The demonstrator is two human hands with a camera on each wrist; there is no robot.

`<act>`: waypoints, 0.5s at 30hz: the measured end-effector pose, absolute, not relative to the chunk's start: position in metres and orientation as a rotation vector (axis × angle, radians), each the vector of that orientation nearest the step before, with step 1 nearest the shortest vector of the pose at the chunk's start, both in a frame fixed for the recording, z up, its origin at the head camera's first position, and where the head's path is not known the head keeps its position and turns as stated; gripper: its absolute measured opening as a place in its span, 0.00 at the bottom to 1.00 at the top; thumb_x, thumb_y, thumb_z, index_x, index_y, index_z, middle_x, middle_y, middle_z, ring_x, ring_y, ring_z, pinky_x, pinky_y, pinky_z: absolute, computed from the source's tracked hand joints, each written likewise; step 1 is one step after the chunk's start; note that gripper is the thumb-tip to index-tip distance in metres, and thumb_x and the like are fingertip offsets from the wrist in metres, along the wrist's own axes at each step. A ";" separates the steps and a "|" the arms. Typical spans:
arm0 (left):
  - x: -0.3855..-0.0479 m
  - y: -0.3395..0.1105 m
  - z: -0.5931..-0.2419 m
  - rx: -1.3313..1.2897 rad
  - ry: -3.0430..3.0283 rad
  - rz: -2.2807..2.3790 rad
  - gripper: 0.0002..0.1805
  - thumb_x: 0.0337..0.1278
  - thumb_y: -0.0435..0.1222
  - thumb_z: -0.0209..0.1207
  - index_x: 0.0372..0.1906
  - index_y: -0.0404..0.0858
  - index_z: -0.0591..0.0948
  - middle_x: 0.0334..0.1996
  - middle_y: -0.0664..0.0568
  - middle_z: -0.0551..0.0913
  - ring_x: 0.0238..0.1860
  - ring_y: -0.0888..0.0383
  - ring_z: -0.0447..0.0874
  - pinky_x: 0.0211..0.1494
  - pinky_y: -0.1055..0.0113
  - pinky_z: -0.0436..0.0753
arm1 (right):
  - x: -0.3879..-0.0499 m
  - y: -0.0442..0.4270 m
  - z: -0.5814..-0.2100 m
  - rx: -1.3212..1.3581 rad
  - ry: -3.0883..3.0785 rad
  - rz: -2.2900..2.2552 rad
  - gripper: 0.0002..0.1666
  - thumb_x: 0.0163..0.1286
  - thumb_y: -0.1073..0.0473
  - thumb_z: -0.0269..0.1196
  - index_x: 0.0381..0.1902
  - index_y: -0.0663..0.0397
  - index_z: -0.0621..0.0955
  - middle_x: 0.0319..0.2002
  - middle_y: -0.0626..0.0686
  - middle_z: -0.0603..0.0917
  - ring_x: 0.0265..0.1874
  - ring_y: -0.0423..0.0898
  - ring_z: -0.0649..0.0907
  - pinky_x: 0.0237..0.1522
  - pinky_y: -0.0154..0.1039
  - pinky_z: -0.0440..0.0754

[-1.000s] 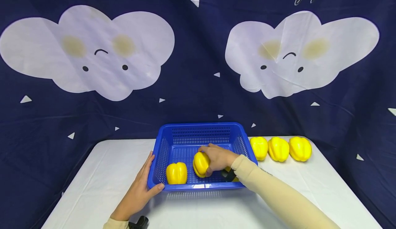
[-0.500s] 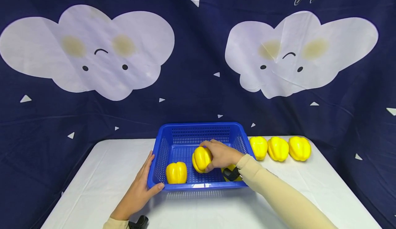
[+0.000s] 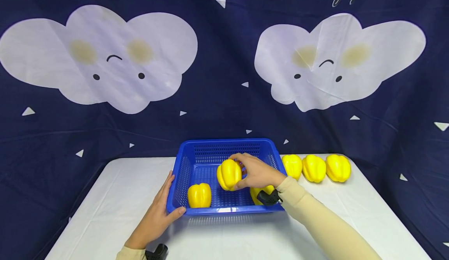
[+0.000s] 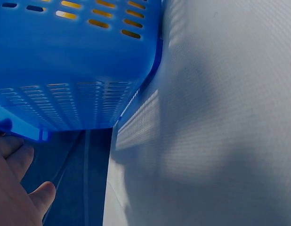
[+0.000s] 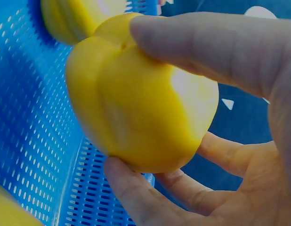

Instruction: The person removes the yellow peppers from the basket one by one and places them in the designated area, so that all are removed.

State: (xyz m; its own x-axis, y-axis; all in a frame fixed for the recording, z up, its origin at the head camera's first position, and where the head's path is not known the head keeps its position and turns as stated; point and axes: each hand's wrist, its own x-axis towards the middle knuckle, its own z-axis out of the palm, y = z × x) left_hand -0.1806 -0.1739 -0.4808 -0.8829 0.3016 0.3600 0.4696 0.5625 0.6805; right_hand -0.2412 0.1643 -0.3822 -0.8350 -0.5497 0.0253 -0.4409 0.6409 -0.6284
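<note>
A yellow bell pepper (image 3: 229,175) sits in my right grip (image 3: 257,170), my thumb pressed on one side of it and my fingers curled round the other; I hold it over the middle of the blue basket (image 3: 231,210), between two more peppers. One of those, the left pepper (image 3: 199,195), stands near the basket's front left corner; the other, the right pepper (image 3: 257,195), is partly hidden behind the black wrist camera (image 3: 268,197) under my sleeve (image 3: 315,217). My left grip (image 3: 156,217) clasps nothing: its fingers lie stretched along the basket's left side, thumb at the near corner. Beyond the basket's right side, a row of three peppers (image 3: 313,168) lies on the white table (image 3: 133,178). Behind everything hangs a navy cloth (image 3: 224,57) printed with pale clouds (image 3: 101,53).
</note>
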 end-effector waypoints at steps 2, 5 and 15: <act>-0.181 -0.174 -0.481 -0.644 -2.596 -1.218 0.52 0.60 0.42 0.66 0.81 0.40 0.47 0.81 0.47 0.42 0.77 0.34 0.48 0.68 0.27 0.57 | -0.240 0.167 -0.381 -0.823 2.669 -1.014 0.48 0.52 0.54 0.78 0.69 0.55 0.70 0.54 0.52 0.77 0.49 0.50 0.79 0.52 0.46 0.83; -0.181 -0.174 -0.481 -0.642 -2.596 -1.217 0.52 0.60 0.42 0.66 0.81 0.40 0.47 0.81 0.45 0.43 0.77 0.34 0.48 0.67 0.27 0.57 | -0.238 0.169 -0.381 -0.815 2.664 -1.061 0.48 0.53 0.53 0.78 0.69 0.56 0.69 0.56 0.52 0.77 0.51 0.50 0.78 0.53 0.46 0.83; -0.180 -0.173 -0.482 -0.642 -2.595 -1.227 0.52 0.61 0.42 0.66 0.81 0.40 0.48 0.81 0.46 0.43 0.77 0.35 0.48 0.68 0.27 0.56 | -0.225 0.180 -0.381 -0.756 2.705 -1.162 0.49 0.54 0.51 0.78 0.70 0.51 0.68 0.62 0.49 0.75 0.54 0.48 0.78 0.54 0.39 0.82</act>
